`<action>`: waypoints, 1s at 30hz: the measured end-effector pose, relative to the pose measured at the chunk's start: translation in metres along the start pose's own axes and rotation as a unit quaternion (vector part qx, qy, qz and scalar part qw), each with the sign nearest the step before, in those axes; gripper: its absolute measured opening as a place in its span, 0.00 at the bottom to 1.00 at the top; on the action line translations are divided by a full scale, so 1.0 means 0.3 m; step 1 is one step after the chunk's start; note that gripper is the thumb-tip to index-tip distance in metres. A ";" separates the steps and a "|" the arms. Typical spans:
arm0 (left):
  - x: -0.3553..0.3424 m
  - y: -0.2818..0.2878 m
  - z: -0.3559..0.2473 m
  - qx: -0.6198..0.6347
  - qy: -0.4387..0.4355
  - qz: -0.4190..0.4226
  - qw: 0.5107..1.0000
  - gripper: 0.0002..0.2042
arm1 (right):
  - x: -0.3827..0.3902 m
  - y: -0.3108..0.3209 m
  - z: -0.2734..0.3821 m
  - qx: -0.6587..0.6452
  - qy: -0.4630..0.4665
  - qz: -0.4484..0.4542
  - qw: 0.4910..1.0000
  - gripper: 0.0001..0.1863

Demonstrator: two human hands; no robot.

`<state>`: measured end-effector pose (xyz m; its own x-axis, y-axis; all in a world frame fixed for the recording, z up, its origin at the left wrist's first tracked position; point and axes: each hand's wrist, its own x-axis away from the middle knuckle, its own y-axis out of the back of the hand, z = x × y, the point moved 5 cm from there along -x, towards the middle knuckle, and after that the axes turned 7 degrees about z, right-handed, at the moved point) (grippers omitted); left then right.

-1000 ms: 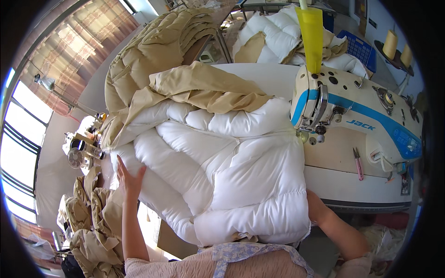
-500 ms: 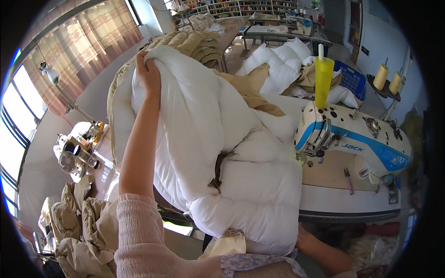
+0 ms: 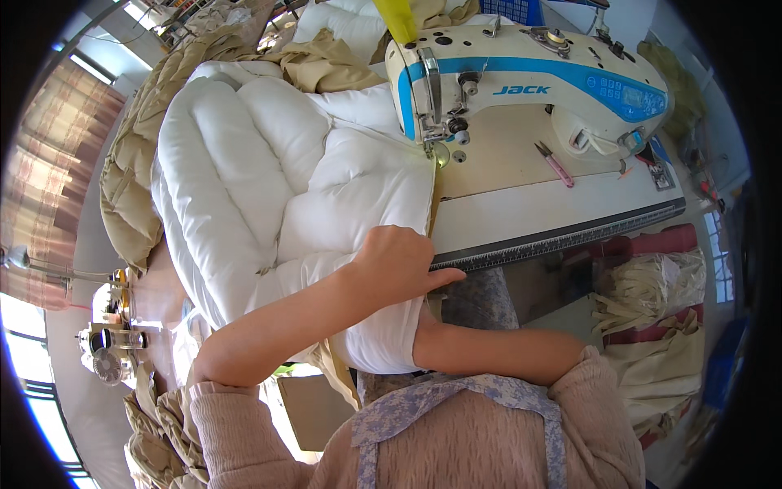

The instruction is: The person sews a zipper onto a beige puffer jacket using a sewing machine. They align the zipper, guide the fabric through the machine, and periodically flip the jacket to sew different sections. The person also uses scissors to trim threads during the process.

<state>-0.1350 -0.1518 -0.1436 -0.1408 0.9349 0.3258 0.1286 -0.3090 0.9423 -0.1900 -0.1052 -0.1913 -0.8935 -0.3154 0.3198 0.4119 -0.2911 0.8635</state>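
A puffy white quilted garment piece (image 3: 232, 175) with a beige outer side spreads over the table to the left of a white and blue sewing machine (image 3: 521, 81). Its right edge runs up to the machine's needle area. My left hand (image 3: 395, 262) is closed on that edge near the table's front, its thumb pointing right. My right forearm (image 3: 505, 350) reaches in from the right below it, and the right hand is hidden behind the white padding. Thread snips with pink handles (image 3: 558, 165) lie on the machine bed, apart from both hands.
A ruler strip (image 3: 570, 235) runs along the table's front edge. Beige quilted fabric (image 3: 134, 171) hangs at the far left. A small fan (image 3: 107, 366) stands at the left. Plastic-wrapped bundles (image 3: 652, 285) sit at the lower right. A blue crate (image 3: 513, 10) is behind the machine.
My left hand has come down from the far upper left to the garment's near right edge. The padding now lies flatter, and the view has shifted toward the machine.
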 end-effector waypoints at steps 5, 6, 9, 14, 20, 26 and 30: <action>0.040 -0.086 0.126 0.091 0.075 0.012 0.993 0.14 | 0.081 -0.066 -0.064 -0.090 0.069 -0.127 0.985 0.19; 0.070 -0.064 0.141 0.130 0.077 -0.084 0.985 0.12 | 0.100 -0.099 -0.111 0.014 0.075 -0.075 0.994 0.24; 0.121 -0.046 0.165 0.265 0.090 -0.233 0.931 0.10 | 0.212 -0.059 -0.271 0.096 0.068 -0.351 0.929 0.27; 0.061 -0.001 0.173 0.331 0.152 -0.295 0.884 0.12 | 0.162 -0.064 -0.391 0.184 0.030 -0.372 0.909 0.28; 0.005 0.148 0.139 0.199 0.126 -0.264 0.935 0.13 | 0.100 -0.009 -0.428 0.117 0.056 -0.304 0.944 0.18; -0.036 0.184 0.041 -0.001 0.042 -0.249 0.967 0.11 | 0.127 -0.048 -0.428 -0.158 0.142 -0.218 0.953 0.15; -0.083 0.034 -0.071 -0.112 -0.044 -0.142 0.983 0.06 | 0.255 -0.098 -0.423 -0.154 0.212 -0.336 0.905 0.14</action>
<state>-0.1511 -0.1818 -0.1406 -0.0525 0.9974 0.0493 -0.1251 -0.0555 0.9906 -0.2477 -0.2356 -0.2416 -0.8383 -0.2723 -0.4724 -0.1107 -0.7633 0.6365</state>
